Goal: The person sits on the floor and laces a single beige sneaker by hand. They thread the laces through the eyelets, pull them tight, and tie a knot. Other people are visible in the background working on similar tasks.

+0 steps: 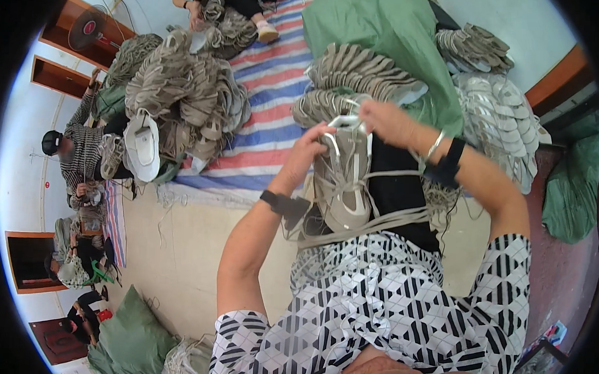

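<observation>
A beige-grey sneaker (pixel 344 205) rests over my lap, toe toward me, with pale trim and lace strands across its upper. My left hand (pixel 305 153) is closed at the shoe's left edge near the opening, its fingertips pinching there. On the other side of the opening, my right hand (pixel 392 126) is closed in a pinch on a pale shoelace; the fingertips are slightly blurred. A bundle of long beige shoelaces (pixel 384 221) runs across my lap below the shoe. Both wrists carry dark straps, and a bracelet circles the right one.
Rows of beige shoes (pixel 359 70) lie just ahead on a striped sheet (pixel 276 87), beside a green sack (pixel 378 21). A large shoe pile (pixel 178 84) rises at left; pale shoes (pixel 500 121) are stacked at right. Other people (pixel 83 153) sit along the left and far side.
</observation>
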`<state>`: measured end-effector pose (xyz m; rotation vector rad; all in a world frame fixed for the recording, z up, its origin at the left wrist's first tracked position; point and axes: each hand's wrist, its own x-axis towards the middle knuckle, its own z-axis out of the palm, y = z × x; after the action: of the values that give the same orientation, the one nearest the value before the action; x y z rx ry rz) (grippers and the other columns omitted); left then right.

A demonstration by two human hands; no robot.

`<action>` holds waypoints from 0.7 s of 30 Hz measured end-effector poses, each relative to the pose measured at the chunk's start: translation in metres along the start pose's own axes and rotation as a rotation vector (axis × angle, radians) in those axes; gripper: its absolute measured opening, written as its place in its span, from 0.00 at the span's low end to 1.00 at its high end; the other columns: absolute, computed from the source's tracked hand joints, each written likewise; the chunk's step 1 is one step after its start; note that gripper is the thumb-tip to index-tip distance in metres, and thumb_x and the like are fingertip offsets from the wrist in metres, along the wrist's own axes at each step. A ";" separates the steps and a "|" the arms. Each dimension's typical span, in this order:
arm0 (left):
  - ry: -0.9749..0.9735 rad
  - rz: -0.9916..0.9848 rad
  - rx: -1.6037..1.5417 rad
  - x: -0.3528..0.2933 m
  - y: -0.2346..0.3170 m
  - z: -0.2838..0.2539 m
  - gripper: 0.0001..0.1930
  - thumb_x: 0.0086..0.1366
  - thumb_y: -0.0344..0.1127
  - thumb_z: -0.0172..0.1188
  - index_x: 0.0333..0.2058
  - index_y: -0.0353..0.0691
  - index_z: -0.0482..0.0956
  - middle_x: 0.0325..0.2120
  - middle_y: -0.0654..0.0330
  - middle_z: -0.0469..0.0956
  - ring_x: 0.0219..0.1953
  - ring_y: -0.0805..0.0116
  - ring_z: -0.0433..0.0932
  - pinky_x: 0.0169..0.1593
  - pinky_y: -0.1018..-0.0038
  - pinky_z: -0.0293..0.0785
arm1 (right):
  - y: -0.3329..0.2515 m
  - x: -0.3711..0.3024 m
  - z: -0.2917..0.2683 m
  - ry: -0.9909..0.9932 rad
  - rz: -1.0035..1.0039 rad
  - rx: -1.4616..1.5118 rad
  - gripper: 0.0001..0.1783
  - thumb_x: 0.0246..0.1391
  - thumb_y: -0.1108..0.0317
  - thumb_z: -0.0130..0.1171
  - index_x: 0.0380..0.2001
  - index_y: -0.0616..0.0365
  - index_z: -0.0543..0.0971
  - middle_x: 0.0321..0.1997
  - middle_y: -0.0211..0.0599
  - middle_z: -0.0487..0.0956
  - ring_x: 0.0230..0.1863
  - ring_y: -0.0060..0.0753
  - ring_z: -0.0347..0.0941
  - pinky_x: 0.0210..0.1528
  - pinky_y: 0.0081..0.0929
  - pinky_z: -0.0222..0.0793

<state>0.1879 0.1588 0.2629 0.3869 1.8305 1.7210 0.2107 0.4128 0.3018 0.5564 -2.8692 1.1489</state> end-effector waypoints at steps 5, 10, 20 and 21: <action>0.086 0.063 -0.190 -0.002 -0.013 0.004 0.28 0.58 0.26 0.51 0.59 0.39 0.65 0.58 0.60 0.66 0.59 0.70 0.65 0.59 0.77 0.61 | -0.019 -0.001 0.040 -0.009 0.094 0.541 0.10 0.59 0.64 0.48 0.33 0.61 0.71 0.28 0.42 0.76 0.32 0.39 0.75 0.37 0.33 0.69; 0.066 0.245 0.155 0.001 -0.014 0.021 0.30 0.60 0.31 0.58 0.61 0.38 0.62 0.62 0.53 0.60 0.65 0.62 0.57 0.66 0.68 0.51 | 0.000 0.008 0.067 0.056 0.151 0.626 0.10 0.59 0.65 0.46 0.34 0.61 0.71 0.28 0.41 0.76 0.27 0.29 0.75 0.31 0.28 0.70; 0.167 0.428 0.740 0.002 -0.035 0.025 0.31 0.64 0.40 0.49 0.64 0.37 0.54 0.63 0.44 0.54 0.66 0.48 0.52 0.67 0.62 0.47 | 0.039 0.018 0.060 0.232 0.336 0.635 0.08 0.60 0.67 0.46 0.32 0.61 0.69 0.22 0.40 0.76 0.21 0.30 0.76 0.23 0.26 0.71; 0.170 0.441 0.750 -0.001 -0.031 0.025 0.31 0.63 0.40 0.50 0.63 0.38 0.54 0.63 0.44 0.55 0.66 0.48 0.52 0.67 0.62 0.47 | 0.033 0.021 0.062 0.145 0.297 0.498 0.08 0.60 0.67 0.46 0.31 0.61 0.69 0.22 0.39 0.76 0.21 0.30 0.76 0.23 0.26 0.71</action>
<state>0.2090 0.1743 0.2330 1.0310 2.6357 1.2720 0.1884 0.3871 0.2371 0.0314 -2.5936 1.8802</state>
